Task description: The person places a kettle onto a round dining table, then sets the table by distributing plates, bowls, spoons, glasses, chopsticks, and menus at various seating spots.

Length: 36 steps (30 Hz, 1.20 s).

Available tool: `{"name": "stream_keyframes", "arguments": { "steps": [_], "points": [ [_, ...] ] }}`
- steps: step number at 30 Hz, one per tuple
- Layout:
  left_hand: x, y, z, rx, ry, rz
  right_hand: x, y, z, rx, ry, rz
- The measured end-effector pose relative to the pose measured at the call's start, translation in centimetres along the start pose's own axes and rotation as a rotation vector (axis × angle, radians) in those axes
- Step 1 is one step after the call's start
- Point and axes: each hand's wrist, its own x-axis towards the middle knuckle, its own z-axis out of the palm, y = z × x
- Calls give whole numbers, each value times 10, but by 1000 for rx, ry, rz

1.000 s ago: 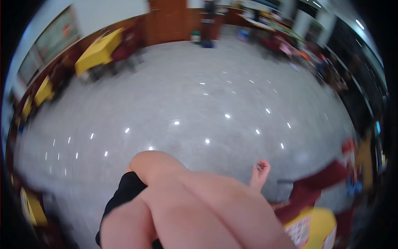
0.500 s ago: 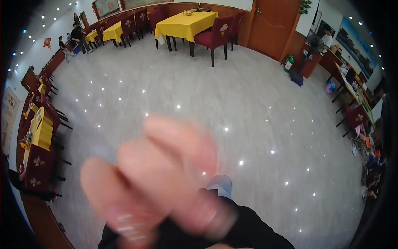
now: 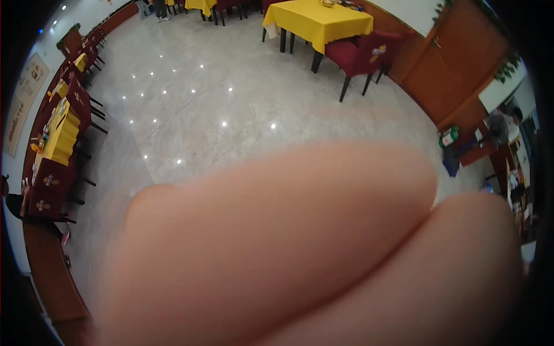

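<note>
One of my hands (image 3: 277,230) fills the lower middle and right, very close to the camera and badly blurred. Its broad, rounded finger shapes lie against each other, with a dark crease between two of them. Whether it is my left hand or my right hand cannot be made out. No object shows in or against it, though its underside and palm are hidden. My other hand cannot be made out separately. Beyond the fingers lies the grey, shiny floor (image 3: 190,109).
A yellow-covered table (image 3: 317,20) and a dark red chair (image 3: 360,55) stand at the top. More yellow-covered tables (image 3: 57,135) line the left wall, where a person (image 3: 17,205) is partly visible. At right are a brown door (image 3: 456,63), a green container (image 3: 449,136) and a fan (image 3: 497,128).
The view has swung, shifting the main table and door rightward and upward. The blurred fingers seen half a second ago now loom larger and reach farther right. The black clothing is no longer visible.
</note>
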Motion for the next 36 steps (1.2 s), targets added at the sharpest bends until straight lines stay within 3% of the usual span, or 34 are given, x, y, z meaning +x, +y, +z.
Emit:
{"name": "stream_keyframes", "arguments": {
  "steps": [3,5,7,8,10,11,15,20,23,24,25,26,28,31,34,36],
  "points": [
    [31,-18,-53,-126,-80,1,30,-85,51,323,-117,-179],
    [49,-24,-86,-247,-142,4,-1,-127,60,-28,-356,39],
    [70,-30,-121,-347,-194,12,6,-113,69,-230,-810,144],
    [83,-33,-140,-383,-216,16,5,-76,72,-268,-852,247],
    [112,-45,-182,-446,-260,10,-14,15,84,-194,-597,588],
    [127,-54,-203,-468,-278,6,-26,28,81,-191,-521,707],
    [190,-92,-285,-571,-348,18,-22,-12,74,-361,-683,850],
    [250,-153,-385,-644,-422,10,116,-81,120,-515,-870,645],
    [279,-177,-436,-694,-445,14,259,-157,166,-722,-1000,140],
    [287,-183,-454,-709,-437,25,311,-198,181,-723,-851,-38],
    [294,-190,-471,-723,-435,38,355,-262,192,-600,-645,-42],
    [300,-193,-491,-729,-427,45,396,-318,202,-620,-402,-182],
    [297,-203,-538,-746,-416,71,471,-420,225,-373,-202,-260],
    [224,-218,-634,-583,-342,61,531,-582,236,319,-372,-144],
    [163,-256,-707,-505,238,-49,575,-634,255,406,-423,-350],
    [138,-285,-760,-481,600,-103,595,-604,272,325,-462,-333]
  ]
}}
